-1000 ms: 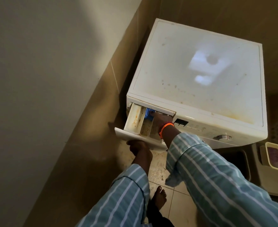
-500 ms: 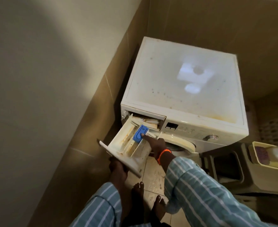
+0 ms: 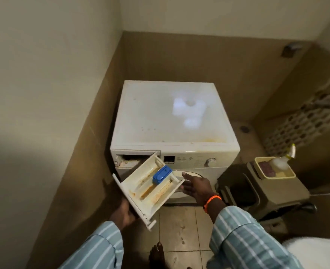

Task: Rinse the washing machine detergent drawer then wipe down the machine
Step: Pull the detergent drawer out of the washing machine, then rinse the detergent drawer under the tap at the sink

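Left hand grips the detergent drawer; right hand hovers beside it, fingers relaxed.

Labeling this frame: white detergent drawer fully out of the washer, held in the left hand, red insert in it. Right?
One error: the head view shows a blue plastic insert, not red. The stained white detergent drawer is out of the white washing machine, gripped by the left hand.

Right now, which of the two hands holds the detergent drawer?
The left hand holds the detergent drawer, gripping under its front panel. The right hand, with the orange wristband, is open beside the drawer's far end.
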